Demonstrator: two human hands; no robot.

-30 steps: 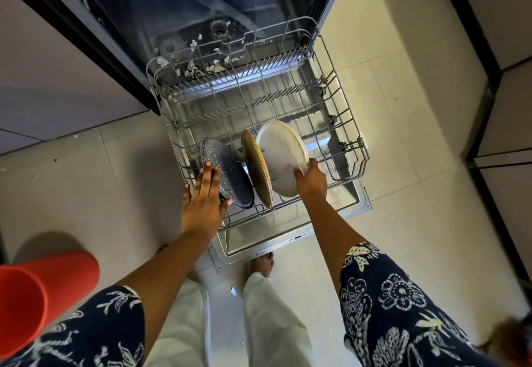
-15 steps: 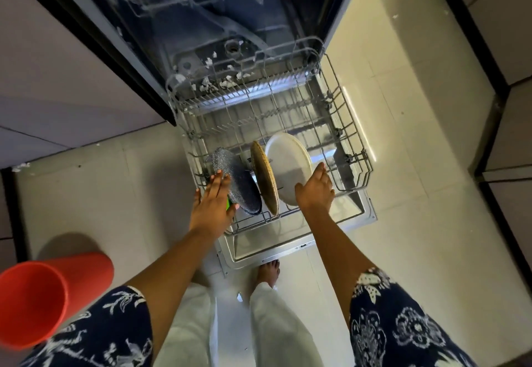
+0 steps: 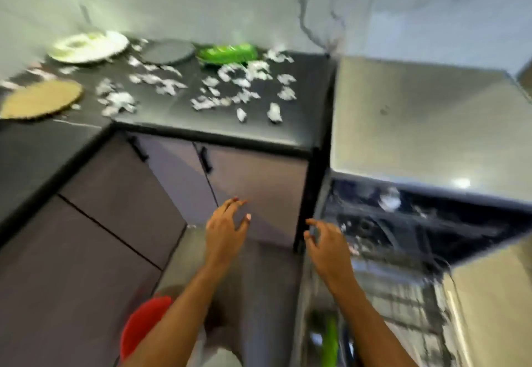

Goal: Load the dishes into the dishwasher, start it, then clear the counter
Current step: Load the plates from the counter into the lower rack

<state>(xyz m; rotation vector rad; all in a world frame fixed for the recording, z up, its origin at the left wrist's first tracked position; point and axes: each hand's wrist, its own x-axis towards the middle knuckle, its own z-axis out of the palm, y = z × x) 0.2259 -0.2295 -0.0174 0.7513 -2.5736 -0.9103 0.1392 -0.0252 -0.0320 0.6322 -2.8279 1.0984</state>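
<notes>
The view is blurred by motion. My left hand (image 3: 226, 230) and my right hand (image 3: 326, 241) hang in the air in front of the cabinet, fingers loosely spread, holding nothing. On the black counter (image 3: 218, 124) lie a white plate (image 3: 89, 47), a grey plate (image 3: 168, 52), a tan plate (image 3: 40, 98) and a green item (image 3: 227, 53). Several white paper scraps (image 3: 230, 84) are scattered over the counter. The open dishwasher (image 3: 403, 222) is at the right, with its lower rack (image 3: 388, 309) pulled out below my right hand.
Grey cabinet doors (image 3: 178, 182) with black handles stand below the counter. A steel appliance top (image 3: 417, 119) sits right of the counter. A red bucket (image 3: 141, 326) stands on the floor by my left forearm. A green thing (image 3: 329, 343) shows in the rack.
Both hands have let go of the plates in the rack and lifted. The view has swung up from the rack to the counter.
</notes>
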